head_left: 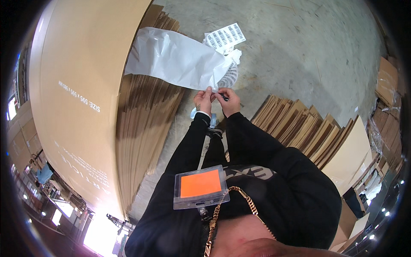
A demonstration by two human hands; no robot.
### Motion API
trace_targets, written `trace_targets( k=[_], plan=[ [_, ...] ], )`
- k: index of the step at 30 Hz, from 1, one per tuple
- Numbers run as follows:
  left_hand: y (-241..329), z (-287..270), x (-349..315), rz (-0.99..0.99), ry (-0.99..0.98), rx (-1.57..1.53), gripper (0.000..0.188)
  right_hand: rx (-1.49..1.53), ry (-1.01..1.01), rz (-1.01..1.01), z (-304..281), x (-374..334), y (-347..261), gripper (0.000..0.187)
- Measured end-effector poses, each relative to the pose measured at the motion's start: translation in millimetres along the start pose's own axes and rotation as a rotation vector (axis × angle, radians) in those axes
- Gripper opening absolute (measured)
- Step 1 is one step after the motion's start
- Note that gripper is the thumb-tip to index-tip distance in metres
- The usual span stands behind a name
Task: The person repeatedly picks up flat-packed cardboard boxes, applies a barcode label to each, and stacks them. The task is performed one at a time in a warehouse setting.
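A long, glossy white sheet [175,58] stretches from the large carton on the left to my fingers. My left hand [204,101] pinches its near right corner between thumb and fingertips. Beside it, my right hand [229,102] is closed with its fingertips at the same corner; a small dark thing shows under these fingers, too hidden to name. Just beyond lie white sheets of printed labels [223,38], and a curved strip of printed labels [230,75] is partly covered by the white sheet.
A tall brown carton [77,94] fills the left, with stacked flat cardboard [145,107] beside it. More cardboard sheets [299,124] lean in a row at the right. Grey concrete floor [291,55] spreads ahead. A badge holder with an orange card [200,184] hangs at my chest.
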State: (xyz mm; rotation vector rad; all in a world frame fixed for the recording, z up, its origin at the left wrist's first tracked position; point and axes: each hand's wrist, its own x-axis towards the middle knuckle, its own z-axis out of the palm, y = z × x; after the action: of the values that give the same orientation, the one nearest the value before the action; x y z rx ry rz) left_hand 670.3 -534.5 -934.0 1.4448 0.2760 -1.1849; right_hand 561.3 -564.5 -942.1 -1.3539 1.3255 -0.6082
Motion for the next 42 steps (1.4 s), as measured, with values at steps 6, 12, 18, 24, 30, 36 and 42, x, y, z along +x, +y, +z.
trace_targets(
  k=[6, 12, 18, 24, 30, 36, 42],
  plan=[
    [1, 1, -6, -0.023, -0.003, -0.016, 0.02, 0.229, 0.054, 0.079, 10, -3, 18, 0.021],
    [4, -1, -10, -0.054, 0.018, 0.038, 0.021, 0.255, 0.04, 0.126, 7, -6, 17, 0.021],
    [-2, -6, -9, 0.062, -0.019, 0.156, 0.021, 0.188, 0.052, 0.15, 5, -8, 18, 0.011],
    [-15, -16, -2, 0.415, -0.002, 0.285, 0.024, -0.181, 0.112, -0.12, -28, 3, 46, 0.009],
    [-1, -43, 8, 0.513, 0.162, 0.619, 0.028, -0.575, 0.135, -0.005, -120, 32, 98, 0.016],
    [-5, -55, 18, 0.503, 0.331, 0.624, 0.035, -0.913, 0.141, 0.298, -224, 58, 94, 0.018],
    [48, -26, -59, 0.469, -0.053, 0.987, 0.044, -0.127, -0.194, 0.362, -201, 62, 16, 0.017]
  ],
)
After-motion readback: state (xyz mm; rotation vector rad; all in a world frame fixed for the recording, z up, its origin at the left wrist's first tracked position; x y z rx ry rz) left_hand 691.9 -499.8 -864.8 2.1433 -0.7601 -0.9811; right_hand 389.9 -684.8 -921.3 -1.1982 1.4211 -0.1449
